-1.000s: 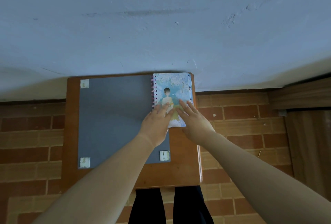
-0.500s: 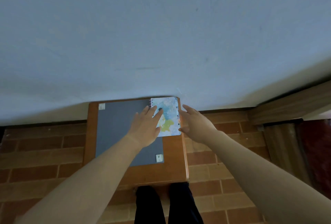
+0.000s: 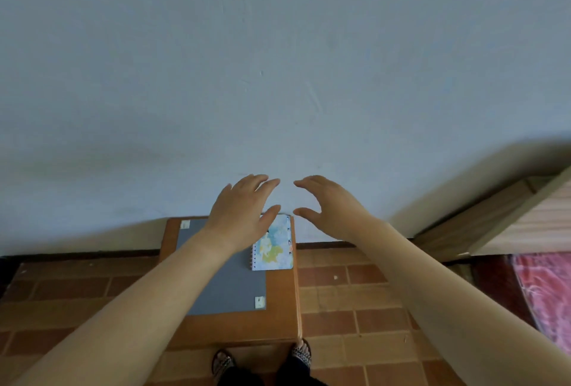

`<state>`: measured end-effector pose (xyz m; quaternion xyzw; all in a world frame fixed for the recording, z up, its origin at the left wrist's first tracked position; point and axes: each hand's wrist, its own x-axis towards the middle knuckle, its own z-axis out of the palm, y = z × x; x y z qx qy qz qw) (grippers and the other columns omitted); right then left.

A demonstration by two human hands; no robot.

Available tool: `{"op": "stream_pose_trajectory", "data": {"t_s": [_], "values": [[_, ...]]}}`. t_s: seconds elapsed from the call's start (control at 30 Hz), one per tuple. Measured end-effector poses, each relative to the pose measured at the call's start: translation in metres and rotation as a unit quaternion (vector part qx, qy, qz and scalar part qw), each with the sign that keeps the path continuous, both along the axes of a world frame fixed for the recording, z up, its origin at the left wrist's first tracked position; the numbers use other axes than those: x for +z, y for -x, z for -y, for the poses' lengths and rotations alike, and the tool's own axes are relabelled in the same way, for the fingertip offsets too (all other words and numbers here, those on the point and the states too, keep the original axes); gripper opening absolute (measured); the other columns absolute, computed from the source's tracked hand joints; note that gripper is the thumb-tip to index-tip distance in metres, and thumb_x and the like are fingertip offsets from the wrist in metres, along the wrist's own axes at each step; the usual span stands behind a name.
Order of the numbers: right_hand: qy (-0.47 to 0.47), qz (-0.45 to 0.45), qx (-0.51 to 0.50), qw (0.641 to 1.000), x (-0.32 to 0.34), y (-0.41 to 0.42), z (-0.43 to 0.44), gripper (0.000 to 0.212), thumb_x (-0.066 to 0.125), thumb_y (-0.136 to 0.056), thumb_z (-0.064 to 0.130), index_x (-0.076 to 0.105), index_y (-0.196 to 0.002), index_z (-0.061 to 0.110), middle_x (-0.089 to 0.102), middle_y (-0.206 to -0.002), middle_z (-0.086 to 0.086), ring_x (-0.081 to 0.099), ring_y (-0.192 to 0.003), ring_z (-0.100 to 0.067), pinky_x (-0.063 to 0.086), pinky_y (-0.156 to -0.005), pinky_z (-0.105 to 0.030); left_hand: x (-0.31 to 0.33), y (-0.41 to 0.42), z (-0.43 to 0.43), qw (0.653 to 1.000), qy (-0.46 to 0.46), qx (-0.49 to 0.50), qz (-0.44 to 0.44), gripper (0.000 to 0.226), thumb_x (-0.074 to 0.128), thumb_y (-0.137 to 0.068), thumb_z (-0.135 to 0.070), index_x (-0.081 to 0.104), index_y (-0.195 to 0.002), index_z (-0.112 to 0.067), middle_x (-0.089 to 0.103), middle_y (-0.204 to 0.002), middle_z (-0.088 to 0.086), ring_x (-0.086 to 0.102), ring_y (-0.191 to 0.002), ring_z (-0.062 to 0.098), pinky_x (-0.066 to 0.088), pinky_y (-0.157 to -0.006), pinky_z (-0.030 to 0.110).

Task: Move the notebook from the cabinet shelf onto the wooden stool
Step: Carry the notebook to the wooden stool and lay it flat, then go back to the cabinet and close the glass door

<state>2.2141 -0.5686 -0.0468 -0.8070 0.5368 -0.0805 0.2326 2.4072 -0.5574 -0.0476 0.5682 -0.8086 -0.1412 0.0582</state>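
Down on the wooden stool [image 3: 234, 328] lay one notebook [image 3: 273, 246], flat at the far right corner of its top, spiral edge toward the middle, partly overlapping the one grey sheet [image 3: 228, 280] taped there with pale tabs. Two hands hovered above that corner: the left hand [image 3: 244, 212] spread wide, fingers loose, holding nothing, its thumb crossing the notebook's far edge in view; the right hand [image 3: 330, 205] equally empty and curled open, just beyond the stool's right side. Two sandalled feet [image 3: 301, 351] stood at the stool's near edge on brick floor [image 3: 355, 299].
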Motion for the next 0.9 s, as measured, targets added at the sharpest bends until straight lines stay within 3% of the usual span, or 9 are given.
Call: {"op": "stream_pose_trajectory", "data": {"t_s": [0.4, 0.9], "values": [[0.076, -0.001, 0.002, 0.997, 0.081, 0.030, -0.030, 0.061, 0.055, -0.088, 0.041, 0.030, -0.140, 0.024, 0.033, -0.147, 0.005, 0.035, -0.130, -0.013, 0.024, -0.099, -0.018, 0.074, 0.012, -0.008, 0.995, 0.076, 0.011, -0.068, 0.053, 0.044, -0.092, -0.039, 0.030, -0.141, -0.023, 0.031, -0.150, 0.001, 0.028, -0.136, 0.018, 0.030, -0.109, 0.040], [0.074, 0.017, -0.149, 0.986, 0.105, 0.001, -0.123, 0.067, 0.053, -0.085, 0.051, 0.024, -0.142, 0.033, 0.025, -0.150, 0.011, 0.027, -0.135, -0.009, 0.024, -0.106, -0.024, 0.103, -0.008, -0.047, 0.984, 0.038, -0.149, -0.093, 0.055, 0.038, -0.092, -0.047, 0.021, -0.143, -0.033, 0.019, -0.153, -0.011, 0.020, -0.138, 0.008, 0.023, -0.109, 0.029]]}}
